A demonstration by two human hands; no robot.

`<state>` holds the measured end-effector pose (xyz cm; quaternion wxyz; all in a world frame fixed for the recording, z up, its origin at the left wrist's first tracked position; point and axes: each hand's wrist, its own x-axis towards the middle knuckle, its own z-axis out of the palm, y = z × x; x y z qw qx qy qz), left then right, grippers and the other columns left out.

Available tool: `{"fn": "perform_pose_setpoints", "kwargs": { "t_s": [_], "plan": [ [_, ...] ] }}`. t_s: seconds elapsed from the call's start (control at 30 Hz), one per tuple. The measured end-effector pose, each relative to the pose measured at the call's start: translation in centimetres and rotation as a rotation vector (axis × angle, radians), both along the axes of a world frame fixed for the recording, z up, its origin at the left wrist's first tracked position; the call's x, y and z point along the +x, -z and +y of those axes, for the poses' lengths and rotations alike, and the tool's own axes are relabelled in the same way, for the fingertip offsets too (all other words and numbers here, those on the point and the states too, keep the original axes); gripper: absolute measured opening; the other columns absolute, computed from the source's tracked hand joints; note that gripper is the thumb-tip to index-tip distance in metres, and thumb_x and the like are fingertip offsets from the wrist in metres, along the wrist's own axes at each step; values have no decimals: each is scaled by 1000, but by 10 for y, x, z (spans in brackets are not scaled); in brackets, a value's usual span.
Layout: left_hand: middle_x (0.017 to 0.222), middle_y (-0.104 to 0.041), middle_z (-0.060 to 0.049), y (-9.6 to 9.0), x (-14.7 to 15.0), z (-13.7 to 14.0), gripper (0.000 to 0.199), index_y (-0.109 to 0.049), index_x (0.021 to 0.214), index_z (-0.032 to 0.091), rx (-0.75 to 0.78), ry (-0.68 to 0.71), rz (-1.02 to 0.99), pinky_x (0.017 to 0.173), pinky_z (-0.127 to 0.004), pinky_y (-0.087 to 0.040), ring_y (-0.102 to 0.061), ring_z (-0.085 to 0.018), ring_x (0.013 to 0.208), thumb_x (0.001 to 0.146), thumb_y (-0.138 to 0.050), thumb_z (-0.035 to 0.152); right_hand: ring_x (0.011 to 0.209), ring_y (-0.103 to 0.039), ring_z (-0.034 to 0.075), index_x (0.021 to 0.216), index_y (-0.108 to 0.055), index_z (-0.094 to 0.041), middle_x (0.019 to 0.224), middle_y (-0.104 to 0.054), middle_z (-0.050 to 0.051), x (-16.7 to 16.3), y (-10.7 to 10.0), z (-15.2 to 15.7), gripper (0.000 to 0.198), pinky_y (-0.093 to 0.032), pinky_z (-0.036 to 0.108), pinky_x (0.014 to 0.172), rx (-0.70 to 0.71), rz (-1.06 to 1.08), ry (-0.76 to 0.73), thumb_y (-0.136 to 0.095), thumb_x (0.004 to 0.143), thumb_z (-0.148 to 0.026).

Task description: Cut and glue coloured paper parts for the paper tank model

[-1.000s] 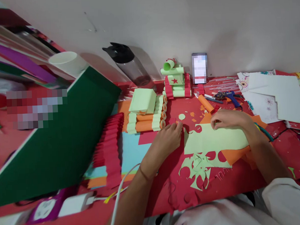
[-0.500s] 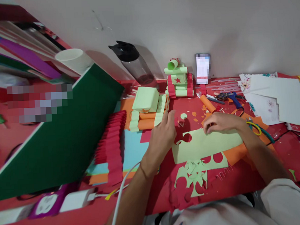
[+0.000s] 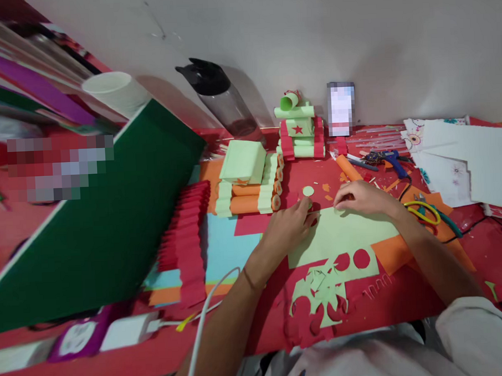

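A sheet of light green paper (image 3: 340,234) with cut-outs at its left end lies on the red tabletop. My left hand (image 3: 289,224) is closed at that cut end, thumb and forefinger pinching the paper's edge. Curled over the sheet's upper edge, my right hand (image 3: 362,198) grips it between thumb and fingers. A small light green paper circle (image 3: 308,191) rests just above my left fingertips. Below the sheet are light green scraps (image 3: 336,287) with round holes. To the left stands a model of rolled orange paper tubes (image 3: 245,204) topped by a light green box (image 3: 242,162).
A tank-like paper model (image 3: 300,131), a phone (image 3: 341,109) and a tilted bottle (image 3: 226,100) are by the wall. Scissors (image 3: 422,212) and a blue glue gun (image 3: 395,164) sit right. A green board (image 3: 98,217) leans left; a white cable (image 3: 205,323) crosses my left forearm.
My left hand has moved right and down from beside the orange tubes onto the cut end of the sheet. My right hand has stayed at the upper edge.
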<state>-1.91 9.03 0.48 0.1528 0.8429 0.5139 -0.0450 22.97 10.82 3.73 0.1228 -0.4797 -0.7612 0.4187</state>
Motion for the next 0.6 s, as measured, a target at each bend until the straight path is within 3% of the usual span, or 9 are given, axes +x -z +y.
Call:
{"fn": "perform_pose_setpoints", "kwargs": {
  "t_s": [0.17, 0.37, 0.47, 0.6],
  "plan": [
    [124, -76, -13, 1, 3, 1, 28, -51, 128, 20, -62, -64, -71, 65, -33, -42, -76, -33, 99, 109, -50, 40, 80, -72, 18, 93, -74, -19, 87, -77, 4, -13, 10, -6, 8, -50, 28, 70, -202, 168, 149, -75, 89, -26],
    [111, -75, -11, 11, 2, 3, 25, -53, 122, 19, -25, -96, -172, 63, -32, -42, -74, -30, 93, 110, -47, 41, 74, -66, 15, 84, -72, -19, 78, -74, 1, -38, 27, -12, 9, -42, 27, 69, -1, -32, 170, -78, 90, -18],
    [108, -70, -14, 14, -1, 2, 27, -57, 114, 17, 96, -114, -245, 68, -33, -45, -71, -28, 92, 112, -37, 34, 71, -62, 13, 83, -72, -18, 76, -71, 0, -41, 29, -12, 10, -39, 26, 68, 41, -77, 156, -80, 89, -15],
    [106, -67, -15, 14, -4, 3, 32, -60, 116, 15, 271, -124, -346, 75, -34, -49, -68, -27, 92, 112, -32, 30, 68, -61, 13, 87, -72, -18, 72, -69, -1, -41, 28, -12, 10, -38, 26, 67, 21, -90, 172, -81, 87, -14]
  ]
}}
